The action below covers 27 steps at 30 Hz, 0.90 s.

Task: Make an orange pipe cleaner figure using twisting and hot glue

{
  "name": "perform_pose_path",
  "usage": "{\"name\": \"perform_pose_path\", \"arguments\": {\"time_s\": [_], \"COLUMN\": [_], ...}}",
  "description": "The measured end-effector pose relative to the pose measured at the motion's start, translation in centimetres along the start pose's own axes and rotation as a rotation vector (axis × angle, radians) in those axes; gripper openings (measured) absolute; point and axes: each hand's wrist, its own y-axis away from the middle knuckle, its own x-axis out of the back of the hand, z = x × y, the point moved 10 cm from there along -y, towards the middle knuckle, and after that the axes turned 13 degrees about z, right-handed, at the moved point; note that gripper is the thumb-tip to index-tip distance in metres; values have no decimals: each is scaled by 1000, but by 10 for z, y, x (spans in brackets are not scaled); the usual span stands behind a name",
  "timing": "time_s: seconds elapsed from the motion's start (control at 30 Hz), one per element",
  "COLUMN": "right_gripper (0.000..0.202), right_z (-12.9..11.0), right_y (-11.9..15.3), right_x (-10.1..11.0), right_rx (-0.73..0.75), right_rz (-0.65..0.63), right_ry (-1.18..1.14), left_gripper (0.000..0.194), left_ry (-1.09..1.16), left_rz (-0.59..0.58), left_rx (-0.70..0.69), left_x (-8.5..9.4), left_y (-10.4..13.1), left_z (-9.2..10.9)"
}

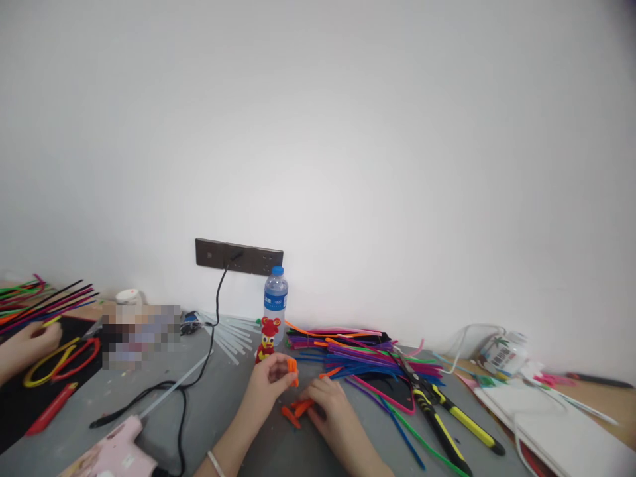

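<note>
Our left hand (273, 380) pinches an orange piece (293, 372) upright, presumably for visibility. Our right hand (328, 401) adjoins loose orange pieces (291, 417) on the worktop (218, 401); we cannot confirm its grip.

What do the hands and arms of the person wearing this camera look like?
The left hand and right hand are ungloved. No sleeves show on the forearms. A thin whitish band crosses the left forearm; none shows on the right.

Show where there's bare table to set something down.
Grey table shows bare between the black cable and left forearm; a narrower patch separates the right forearm from a blue pipe cleaner. Crowded: around the pipe-cleaner bundle and pliers.
</note>
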Motion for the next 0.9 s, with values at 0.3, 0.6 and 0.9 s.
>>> {"name": "perform_pose_path", "arguments": {"time_s": [0.3,0.6,0.9], "right_gripper": [25,43,48], "right_z": [19,39,28], "right_y": [-3,0,1], "right_x": [30,20,20], "right_rx": [-159,-411,-338], "right_rz": [221,354,265], "right_ry": [-240,-761,-560], "left_gripper": [45,38,45], "left_ry": [13,69,6], "left_rz": [-45,-245,-199], "left_rx": [30,116,219], "left_x": [-3,-29,-27], "left_y": [3,21,26], "left_z": [-5,-7,-19]}}
